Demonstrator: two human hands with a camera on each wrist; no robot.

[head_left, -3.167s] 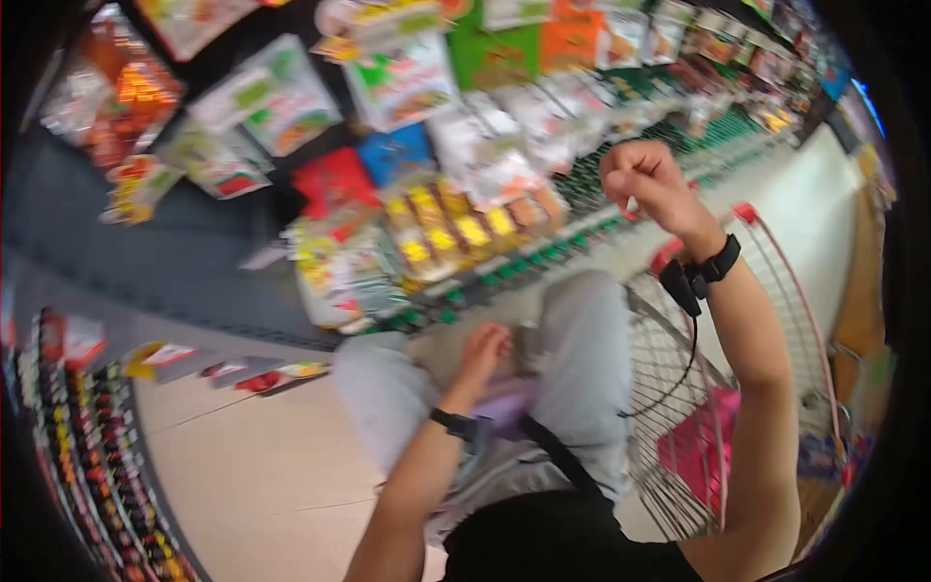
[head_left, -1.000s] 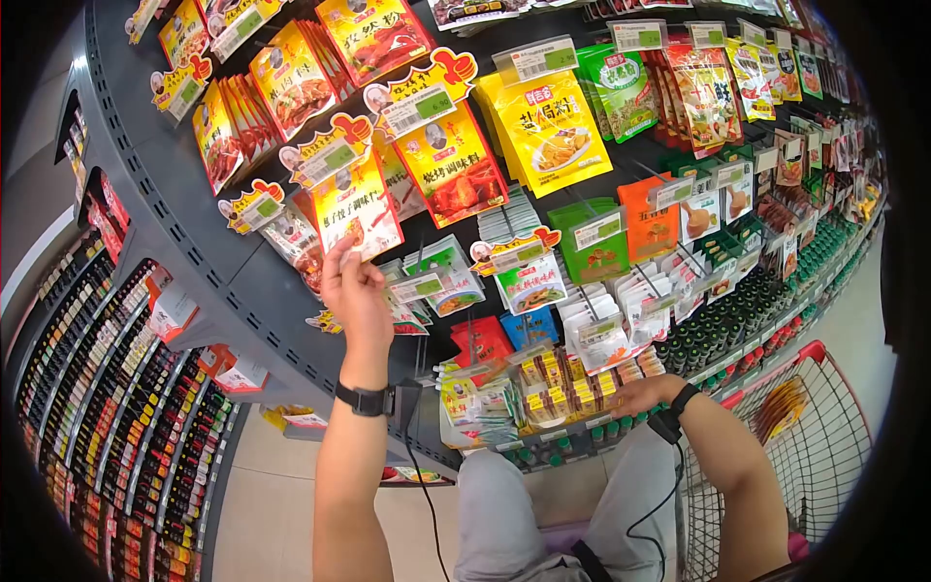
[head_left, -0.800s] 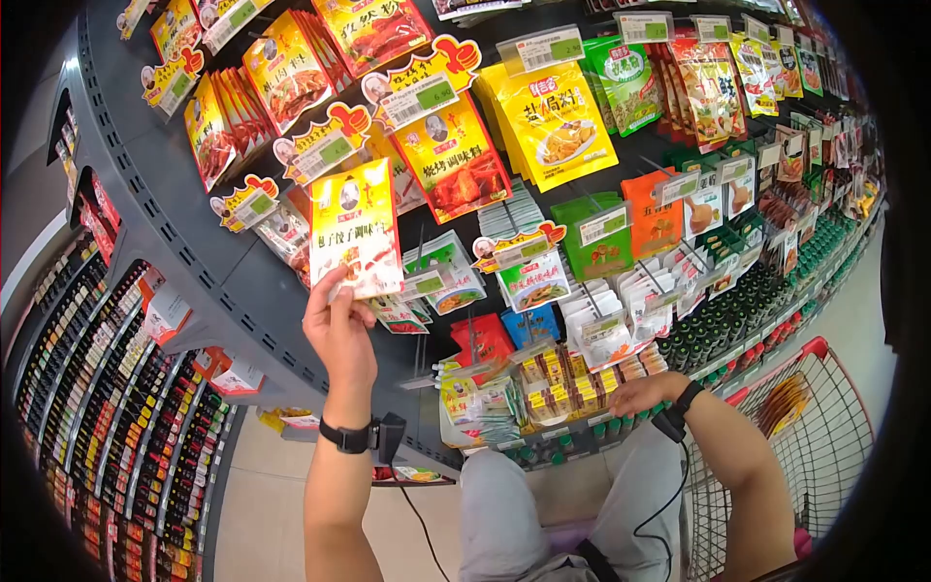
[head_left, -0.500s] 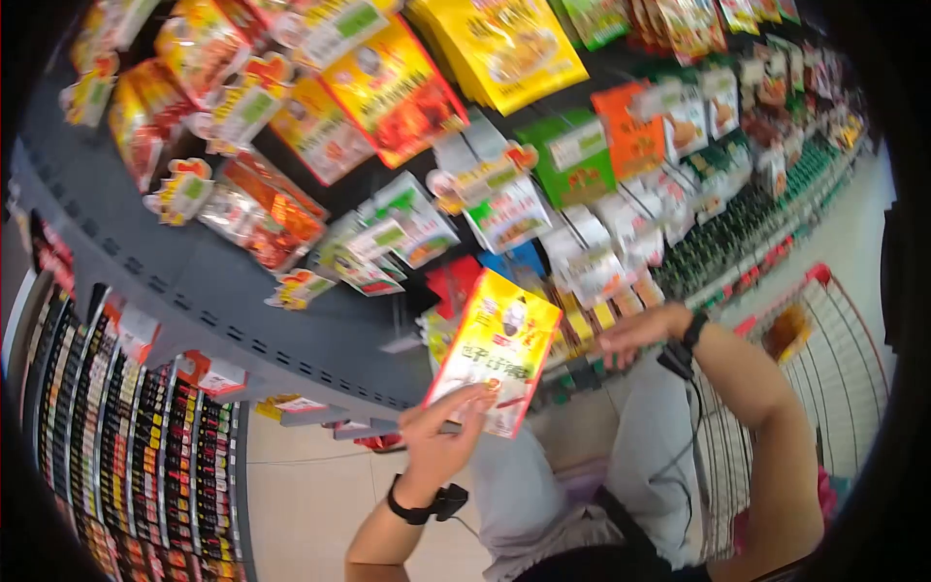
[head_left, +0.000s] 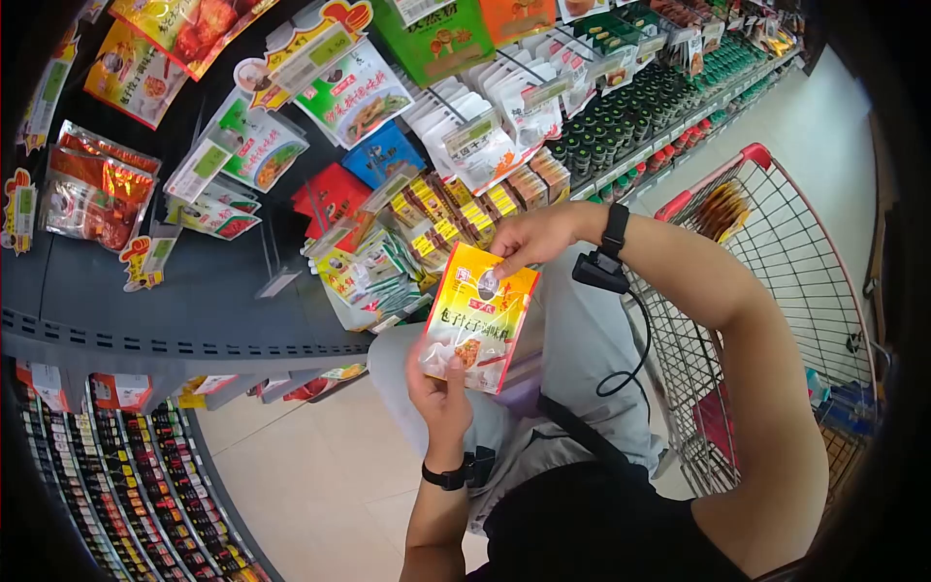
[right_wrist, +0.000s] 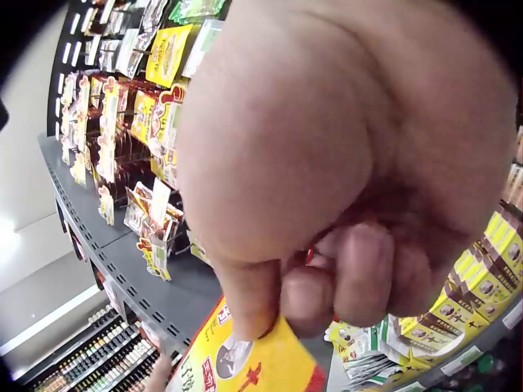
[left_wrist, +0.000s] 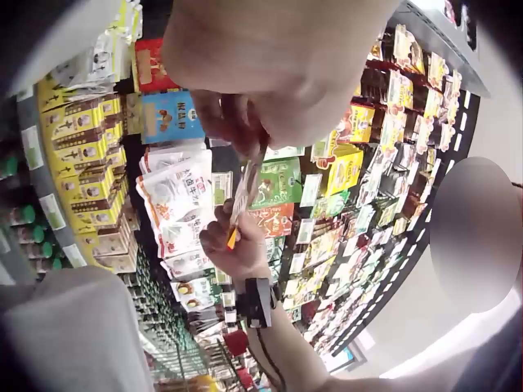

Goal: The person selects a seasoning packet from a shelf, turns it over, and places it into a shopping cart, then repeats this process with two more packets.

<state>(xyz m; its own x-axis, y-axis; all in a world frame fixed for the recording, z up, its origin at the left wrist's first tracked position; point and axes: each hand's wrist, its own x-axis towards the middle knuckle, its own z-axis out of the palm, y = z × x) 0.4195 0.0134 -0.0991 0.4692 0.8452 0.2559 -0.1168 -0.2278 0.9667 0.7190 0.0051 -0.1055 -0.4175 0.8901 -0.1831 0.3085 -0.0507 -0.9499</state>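
In the head view, a yellow-and-white seasoning packet point(head_left: 477, 325) is held over the person's legs point(head_left: 587, 388), the left hand point(head_left: 438, 396) pinching its lower left side and the right hand point(head_left: 539, 237) gripping its top edge. Beyond it curves a grey shelf point(head_left: 194, 306) with a slotted front edge, its dark back hung with seasoning packets; yellow-and-brown boxes point(head_left: 448, 225) stand at its right, then rows of green-capped jars point(head_left: 621, 126). A red-rimmed wire cart point(head_left: 679, 206) stands on the pale floor point(head_left: 301, 432) at the right, and bottles point(head_left: 136, 475) line tiers at lower left. From the left wrist, the packet shows nearly edge-on between both hands, before a blue packet point(left_wrist: 170, 117) and racks of hanging goods. From the right wrist, thumb and curled fingers hold the packet's yellow end; behind are the grey shelf and a pale ceiling point(right_wrist: 29, 184) with a bright light point(right_wrist: 6, 233).
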